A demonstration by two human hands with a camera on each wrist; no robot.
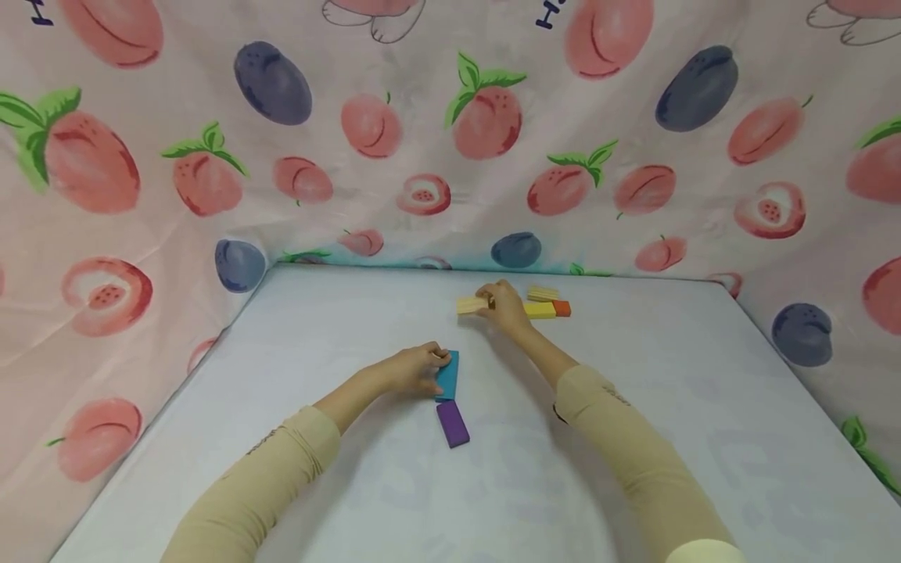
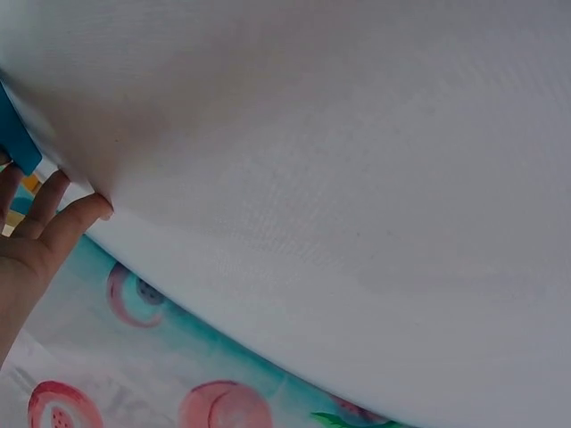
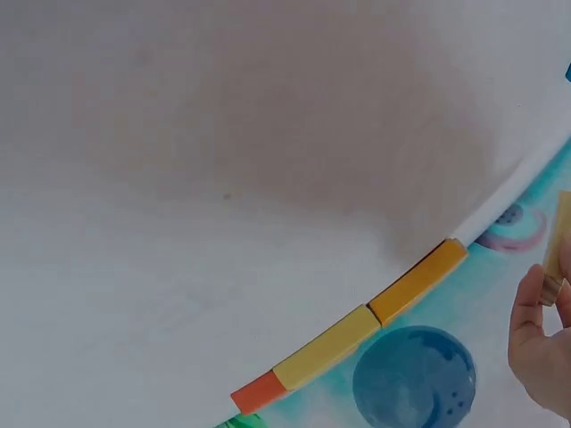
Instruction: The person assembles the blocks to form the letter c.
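Observation:
My left hand [image 1: 415, 369] grips a blue block [image 1: 447, 377] from its left side, thumb toward the near end and fingers toward the far end. In the left wrist view, the blue block [image 2: 16, 134] shows at the left edge beside the left hand's fingers [image 2: 76, 218]. A purple block [image 1: 453, 424] lies just nearer than the blue one. Farther back, my right hand [image 1: 505, 306] pinches a plain wooden block [image 1: 470, 305] between thumb and fingers. The right wrist view shows this wooden block [image 3: 561, 227] upright in the right hand [image 3: 544, 352].
Right of the right hand, a yellow block [image 1: 540, 310] and a red-orange block [image 1: 561, 308] lie end to end. Another plain wooden block [image 1: 542, 293] is behind them. An orange-yellow block [image 3: 417, 283] continues the row. Fruit-patterned cloth [image 1: 422, 156] borders the white table [image 1: 338, 313].

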